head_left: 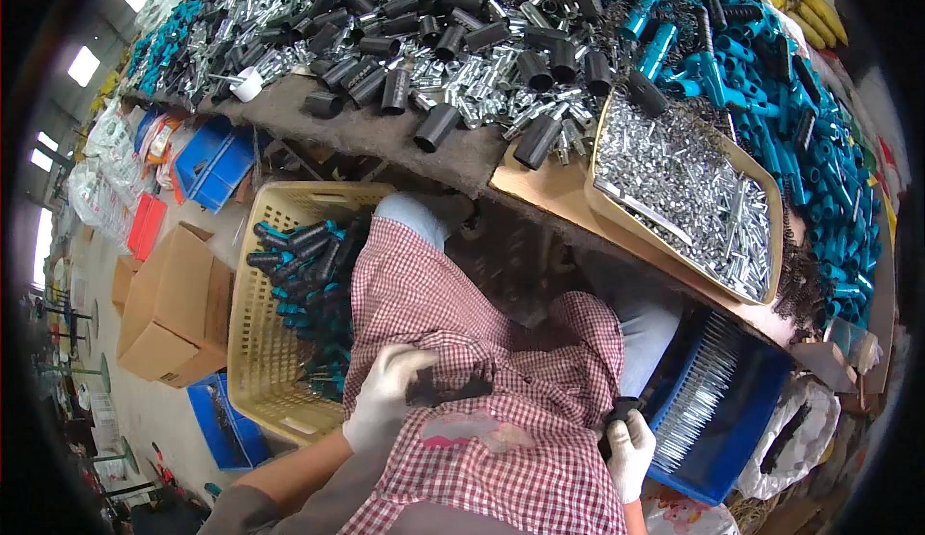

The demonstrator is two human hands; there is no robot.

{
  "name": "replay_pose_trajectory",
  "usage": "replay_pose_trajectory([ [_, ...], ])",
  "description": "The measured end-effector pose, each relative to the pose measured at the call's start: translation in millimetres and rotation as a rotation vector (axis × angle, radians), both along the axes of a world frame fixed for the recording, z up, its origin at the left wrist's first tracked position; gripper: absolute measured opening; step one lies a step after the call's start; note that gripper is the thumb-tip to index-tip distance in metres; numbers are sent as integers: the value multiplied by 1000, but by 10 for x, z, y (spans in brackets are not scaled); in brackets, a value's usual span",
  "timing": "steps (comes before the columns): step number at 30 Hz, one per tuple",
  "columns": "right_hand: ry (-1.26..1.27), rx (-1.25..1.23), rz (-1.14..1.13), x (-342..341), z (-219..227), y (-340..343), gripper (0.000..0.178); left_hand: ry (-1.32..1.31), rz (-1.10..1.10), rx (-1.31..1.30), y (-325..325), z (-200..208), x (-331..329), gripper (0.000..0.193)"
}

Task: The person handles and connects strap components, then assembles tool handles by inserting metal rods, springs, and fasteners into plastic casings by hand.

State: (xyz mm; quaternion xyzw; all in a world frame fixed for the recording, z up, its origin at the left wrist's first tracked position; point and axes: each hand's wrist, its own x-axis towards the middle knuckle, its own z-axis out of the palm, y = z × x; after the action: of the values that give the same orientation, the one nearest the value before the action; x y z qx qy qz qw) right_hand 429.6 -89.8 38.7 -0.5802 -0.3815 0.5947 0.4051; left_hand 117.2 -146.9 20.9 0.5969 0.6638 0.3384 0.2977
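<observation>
Over my lap, my left hand [390, 395] in a white glove is closed at a dark, blurred piece [451, 392] whose kind I cannot make out. At my right side, my right hand [631, 450], also gloved, grips a short black piece [622, 408] like a sleeve, partly hidden by the fingers. A yellow basket [252, 342] left of my legs holds several teal-and-black handle-shaped pieces [313, 285]. Just right of my right hand stands a blue bin [665, 386] with a row of thin silver rods [701, 391].
Ahead, the workbench [434, 164] carries heaped black sleeves [438, 128], silver metal parts and teal pieces [819, 188]. A tray [774, 236] of small metal parts sits near its edge. Cardboard boxes [173, 313] and blue bins [217, 164] stand at left.
</observation>
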Motion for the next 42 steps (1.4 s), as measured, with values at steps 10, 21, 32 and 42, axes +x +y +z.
replay_pose_trajectory([
  [10,-127,-14,224,116,-229,-80,38,-302,-394,-114,19,-9,-172,26],
  [21,-217,-110,181,118,-422,-151,41,-975,-76,-569,-22,-6,-66,45],
  [32,-203,-67,192,27,-340,-115,34,-930,-133,-581,128,56,-45,47],
  [42,-153,-88,149,67,-460,-47,32,-885,-203,-446,420,-21,151,68],
])
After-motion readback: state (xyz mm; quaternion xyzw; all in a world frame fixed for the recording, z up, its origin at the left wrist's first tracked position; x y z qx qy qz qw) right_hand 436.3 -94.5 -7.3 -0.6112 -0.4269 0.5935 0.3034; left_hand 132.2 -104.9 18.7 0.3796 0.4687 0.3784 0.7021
